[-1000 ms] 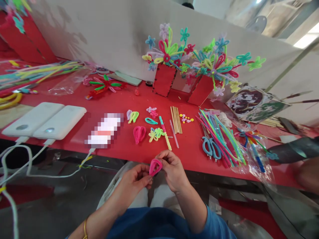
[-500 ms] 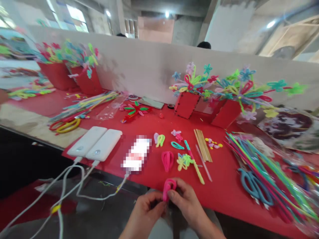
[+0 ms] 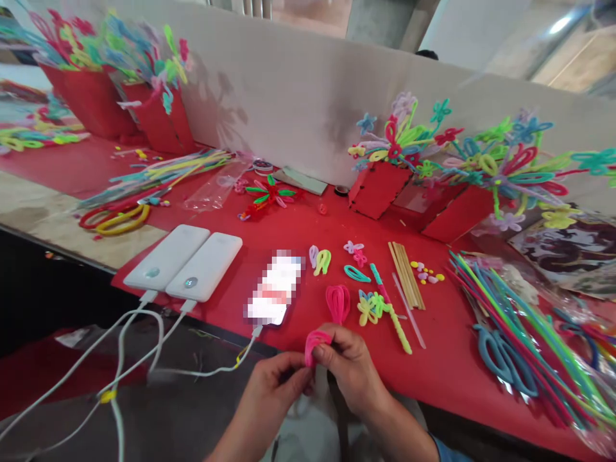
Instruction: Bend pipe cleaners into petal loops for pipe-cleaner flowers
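A looped pink pipe cleaner (image 3: 314, 343) is held between my two hands, just in front of the table's near edge. My left hand (image 3: 276, 388) pinches its lower end. The thumb and fingers of my right hand (image 3: 350, 366) are closed on its upper loop. Just beyond my fingers lies another bundle of pink pipe-cleaner loops (image 3: 337, 303). Yellow and green pipe-cleaner flowers (image 3: 373, 308) sit to its right, beside a stick wrapped in teal, pink and yellow (image 3: 392, 311). A teal loop (image 3: 357, 274) and a yellow-green loop (image 3: 323, 262) lie farther back.
On the left are two white power banks (image 3: 205, 266) with cables and a phone (image 3: 276, 289). Blue-handled scissors (image 3: 505, 359) and loose pipe cleaners (image 3: 524, 321) lie right, near wooden sticks (image 3: 407, 276). Red boxes (image 3: 380, 189) of pipe-cleaner flowers stand along the white partition (image 3: 289, 96).
My view has tilted down and turned slightly left. Both hands still hold the pink pipe-cleaner loop, which is now tipped more to the left.
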A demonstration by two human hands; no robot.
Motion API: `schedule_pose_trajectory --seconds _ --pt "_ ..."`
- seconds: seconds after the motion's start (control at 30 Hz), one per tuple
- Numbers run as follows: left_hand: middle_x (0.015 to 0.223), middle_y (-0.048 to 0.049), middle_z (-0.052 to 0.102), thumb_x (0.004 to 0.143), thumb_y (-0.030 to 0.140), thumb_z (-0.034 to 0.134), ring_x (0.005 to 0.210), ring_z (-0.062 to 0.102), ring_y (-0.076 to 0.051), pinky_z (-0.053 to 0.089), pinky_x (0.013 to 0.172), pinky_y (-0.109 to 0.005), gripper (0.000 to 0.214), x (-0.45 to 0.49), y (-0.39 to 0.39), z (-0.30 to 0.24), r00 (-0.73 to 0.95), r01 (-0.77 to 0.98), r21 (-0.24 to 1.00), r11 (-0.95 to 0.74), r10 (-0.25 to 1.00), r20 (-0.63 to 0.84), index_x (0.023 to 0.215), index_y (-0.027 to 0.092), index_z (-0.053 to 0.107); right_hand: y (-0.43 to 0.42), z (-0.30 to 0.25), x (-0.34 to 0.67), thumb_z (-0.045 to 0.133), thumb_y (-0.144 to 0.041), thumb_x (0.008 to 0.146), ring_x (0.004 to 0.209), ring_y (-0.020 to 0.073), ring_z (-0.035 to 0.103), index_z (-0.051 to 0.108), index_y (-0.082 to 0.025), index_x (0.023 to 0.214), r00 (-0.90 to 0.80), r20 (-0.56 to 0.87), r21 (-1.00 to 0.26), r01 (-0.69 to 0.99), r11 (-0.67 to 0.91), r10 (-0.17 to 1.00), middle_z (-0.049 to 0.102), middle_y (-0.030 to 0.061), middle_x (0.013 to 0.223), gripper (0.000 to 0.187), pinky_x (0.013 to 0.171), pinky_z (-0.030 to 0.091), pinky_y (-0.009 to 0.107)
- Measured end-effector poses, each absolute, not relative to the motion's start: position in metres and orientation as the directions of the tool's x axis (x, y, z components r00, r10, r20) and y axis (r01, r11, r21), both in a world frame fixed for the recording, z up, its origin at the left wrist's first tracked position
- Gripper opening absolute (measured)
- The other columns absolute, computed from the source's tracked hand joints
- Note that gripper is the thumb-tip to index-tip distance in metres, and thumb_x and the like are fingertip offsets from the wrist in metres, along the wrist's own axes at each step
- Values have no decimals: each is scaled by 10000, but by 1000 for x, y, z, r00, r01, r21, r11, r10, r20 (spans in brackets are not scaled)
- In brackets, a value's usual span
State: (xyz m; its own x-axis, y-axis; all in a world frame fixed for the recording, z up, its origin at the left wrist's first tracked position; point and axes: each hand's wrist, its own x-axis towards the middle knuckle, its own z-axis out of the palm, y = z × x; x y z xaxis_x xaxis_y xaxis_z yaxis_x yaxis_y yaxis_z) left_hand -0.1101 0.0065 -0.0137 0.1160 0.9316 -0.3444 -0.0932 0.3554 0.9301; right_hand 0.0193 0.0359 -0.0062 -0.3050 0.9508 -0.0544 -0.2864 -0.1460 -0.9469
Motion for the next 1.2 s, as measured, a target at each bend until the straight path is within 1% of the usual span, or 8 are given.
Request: schedule_pose_trajectory --seconds 0.13,0.3,0.43,0.57,0.73,0.9,1.0,1.2 --pt "525 4 589 641 376 697 533 500 -129 390 541 -237 222 -107 9 -17 144 -163 914 371 926 -350 610 157 674 38 -10 24 675 -431 691 551 103 479 559 -164 652 -264 -109 -944 -274 -183 958 543 -9 599 293 526 406 213" --pt "666 -10 653 626 283 743 648 572 -144 445 636 -253 152 -105 9 -19 90 -419 811 409 907 -412 711 164 700 30 -15 32 619 -496 720 637 120 512 584 -175 794 -153 -57 -984 -161 -81 987 566 7 695 331 606 426 236" --pt "610 20 655 592 269 775 590 567 -114 458 611 -229 157 -95 9 -13 70 -557 739 379 908 -413 697 177 703 21 -11 35 569 -482 747 541 94 436 552 -173 678 -181 -58 -997 -35 -65 982 490 -23 575 317 514 363 204" --pt "561 26 650 502 286 825 583 568 -104 465 594 -200 215 -79 7 -4 30 -588 730 348 912 -410 631 170 698 14 -10 38 573 -483 734 517 90 449 533 -173 644 -175 -93 -993 -57 -105 980 491 -28 552 325 503 372 199" --pt "519 28 631 514 276 817 527 548 -97 449 529 -191 194 -65 2 2 86 -569 724 389 904 -418 589 168 674 4 -18 50 558 -479 745 503 92 470 513 -173 641 -164 -115 -978 -156 -141 980 505 -25 547 326 502 405 205" --pt "608 5 667 561 302 787 595 588 -139 460 582 -241 235 -59 -3 -1 91 -417 806 420 902 -423 719 165 680 7 1 75 599 -314 742 671 120 529 589 -182 842 39 143 -987 77 140 989 592 14 755 166 627 439 230" --pt "613 -11 666 569 381 767 557 566 -144 436 545 -253 293 -54 -8 -3 138 -302 844 442 897 -421 733 154 681 11 20 83 644 -256 683 737 138 556 580 -188 932 -73 157 -983 85 163 985 608 17 826 266 684 452 253" --pt "539 -8 618 538 444 759 501 496 -116 382 508 -238 332 -52 -16 2 77 -215 906 365 931 -357 622 133 681 12 31 76 552 -221 719 636 131 542 550 -173 694 -164 71 -966 234 109 984 582 -6 656 54 621 422 240"
